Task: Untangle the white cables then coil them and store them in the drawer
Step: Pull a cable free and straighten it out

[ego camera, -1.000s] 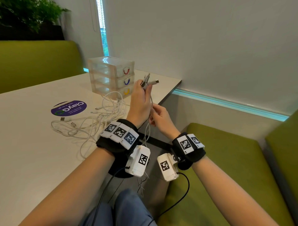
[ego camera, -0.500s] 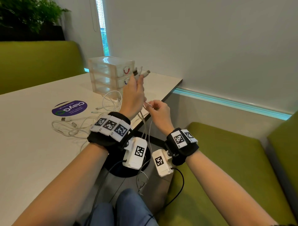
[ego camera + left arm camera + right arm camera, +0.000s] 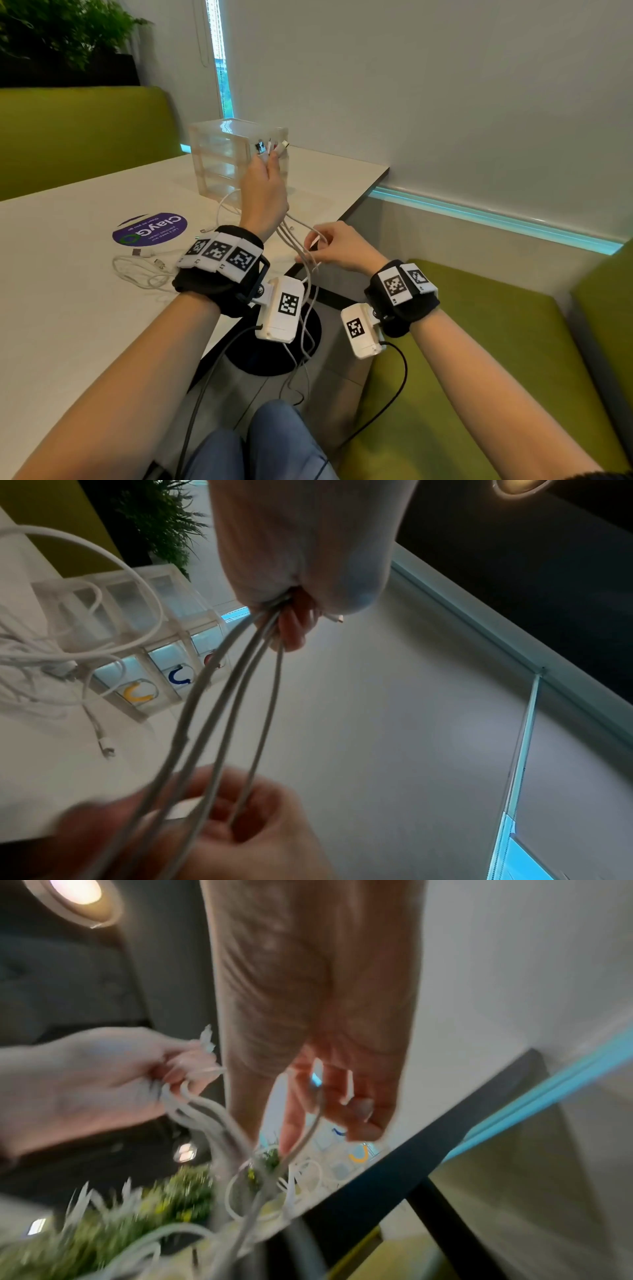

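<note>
My left hand (image 3: 263, 181) is raised in front of the clear three-drawer unit (image 3: 219, 154) and grips a bundle of white cables (image 3: 219, 696) near their plugs (image 3: 274, 147), which stick up above the fist. The strands run down past the table edge to my right hand (image 3: 329, 245), whose fingers pinch one white cable (image 3: 308, 1129) just off the table corner. More white cable (image 3: 144, 270) lies tangled on the table to the left of my left wrist. The drawers, with red, blue (image 3: 179, 676) and yellow (image 3: 137, 692) handles, are closed.
The white table (image 3: 68, 342) carries a purple round sticker (image 3: 150, 229). Green bench seats (image 3: 479, 377) stand to the right and behind the table. A grey wall runs along the right. The table's black base (image 3: 274, 356) and loose cable ends hang by my knees.
My left hand has lifted the cable bundle higher and further toward the drawer unit. My right hand has slid up and forward along the strands.
</note>
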The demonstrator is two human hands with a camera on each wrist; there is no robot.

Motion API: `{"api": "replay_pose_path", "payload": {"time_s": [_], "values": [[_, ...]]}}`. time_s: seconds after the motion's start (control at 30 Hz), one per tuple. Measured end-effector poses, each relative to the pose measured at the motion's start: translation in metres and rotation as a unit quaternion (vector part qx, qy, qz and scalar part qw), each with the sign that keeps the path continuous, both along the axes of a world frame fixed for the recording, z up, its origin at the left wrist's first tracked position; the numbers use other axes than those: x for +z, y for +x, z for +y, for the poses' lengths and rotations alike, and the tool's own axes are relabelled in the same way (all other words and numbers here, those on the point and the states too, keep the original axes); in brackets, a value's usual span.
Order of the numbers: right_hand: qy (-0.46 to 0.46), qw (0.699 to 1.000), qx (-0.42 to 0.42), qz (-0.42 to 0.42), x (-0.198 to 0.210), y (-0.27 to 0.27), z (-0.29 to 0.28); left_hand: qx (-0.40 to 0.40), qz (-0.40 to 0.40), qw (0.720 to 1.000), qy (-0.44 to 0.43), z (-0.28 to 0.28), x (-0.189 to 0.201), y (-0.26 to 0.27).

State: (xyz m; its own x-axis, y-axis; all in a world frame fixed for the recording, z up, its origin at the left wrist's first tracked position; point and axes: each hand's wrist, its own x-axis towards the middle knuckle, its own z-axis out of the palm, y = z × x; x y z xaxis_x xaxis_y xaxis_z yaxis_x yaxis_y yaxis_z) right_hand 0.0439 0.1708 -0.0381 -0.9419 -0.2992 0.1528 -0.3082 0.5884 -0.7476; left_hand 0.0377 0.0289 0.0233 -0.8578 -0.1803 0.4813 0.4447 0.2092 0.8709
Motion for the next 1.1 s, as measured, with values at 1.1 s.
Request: {"api": "replay_pose_path", "payload": {"time_s": [1.1], "values": [[0.136,0.978,-0.127,0.093,-0.023,0.001,0.038,0.025,-0.111,0.984,-0.135,-0.027,-0.027,-0.02]]}}
